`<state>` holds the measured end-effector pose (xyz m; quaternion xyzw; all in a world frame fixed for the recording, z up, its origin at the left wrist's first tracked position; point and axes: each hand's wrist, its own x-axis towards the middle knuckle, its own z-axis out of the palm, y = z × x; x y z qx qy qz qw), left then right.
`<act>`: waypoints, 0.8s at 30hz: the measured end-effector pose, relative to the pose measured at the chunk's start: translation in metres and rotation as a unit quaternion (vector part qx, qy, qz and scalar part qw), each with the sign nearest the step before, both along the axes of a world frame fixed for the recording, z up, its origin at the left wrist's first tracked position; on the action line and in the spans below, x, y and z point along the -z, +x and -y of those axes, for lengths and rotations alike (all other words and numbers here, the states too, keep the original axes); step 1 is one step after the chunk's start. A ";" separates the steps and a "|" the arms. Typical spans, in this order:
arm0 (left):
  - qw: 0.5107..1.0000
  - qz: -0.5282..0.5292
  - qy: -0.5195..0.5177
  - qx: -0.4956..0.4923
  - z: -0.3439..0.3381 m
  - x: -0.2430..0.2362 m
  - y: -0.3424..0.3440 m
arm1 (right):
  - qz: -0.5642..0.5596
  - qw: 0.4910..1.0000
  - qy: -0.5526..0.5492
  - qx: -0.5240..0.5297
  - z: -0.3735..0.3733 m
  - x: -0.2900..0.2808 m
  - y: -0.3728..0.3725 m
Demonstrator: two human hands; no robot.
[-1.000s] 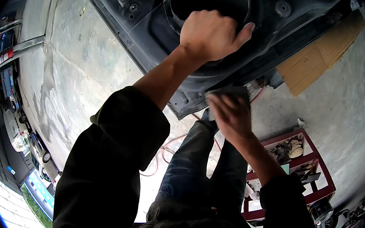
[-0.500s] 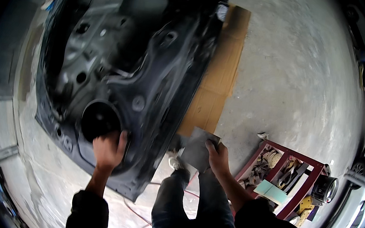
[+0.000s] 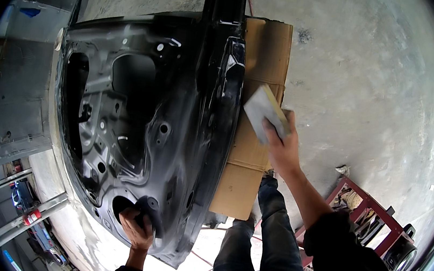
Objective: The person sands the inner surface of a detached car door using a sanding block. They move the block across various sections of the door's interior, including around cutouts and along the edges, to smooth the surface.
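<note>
A black car door (image 3: 177, 147) stands in front of me to the left, its inner panel with several holes facing me. My left hand (image 3: 136, 228) grips the rim of the round hole near its bottom. The fingers go into the hole and the thumb stays outside. Raised beside the door's right edge, my right hand (image 3: 281, 143) holds a flat grey sanding pad (image 3: 259, 108) with a yellowish edge. The pad is tilted and slightly blurred; it looks apart from the door, above the cardboard (image 3: 238, 187).
A dark red cart (image 3: 376, 209) with tools and other items stands at the lower right. Below the door a thin red hose crosses the floor. Shelving with metal rails (image 3: 27, 220) lines the left side. Part of a light car (image 3: 432, 259) shows at the right rim.
My right hand has lifted the sanding pad from near my legs up beside the door, turning its edge into view. My left hand still grips the hole's rim. The whole view has shifted.
</note>
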<state>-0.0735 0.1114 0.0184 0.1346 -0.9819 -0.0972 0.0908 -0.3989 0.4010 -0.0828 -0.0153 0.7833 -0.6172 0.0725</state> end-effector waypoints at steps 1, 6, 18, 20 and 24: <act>1.000 -0.002 -0.013 0.009 -0.002 -0.003 -0.020 | -0.050 0.997 0.051 -0.009 0.015 -0.003 -0.016; 0.999 -0.036 -0.013 0.022 -0.012 0.006 -0.187 | -0.020 0.998 -0.005 -0.055 0.122 -0.009 0.003; 0.990 0.078 0.045 -0.111 -0.003 0.033 -0.292 | -0.075 0.996 -0.044 -0.001 0.150 0.010 0.009; 0.988 0.075 0.058 -0.121 -0.005 0.034 -0.291 | -0.121 0.991 -0.045 0.018 0.156 0.011 -0.036; 0.981 0.098 0.088 -0.142 -0.010 0.027 -0.295 | -0.098 0.992 -0.066 0.050 0.160 0.014 0.004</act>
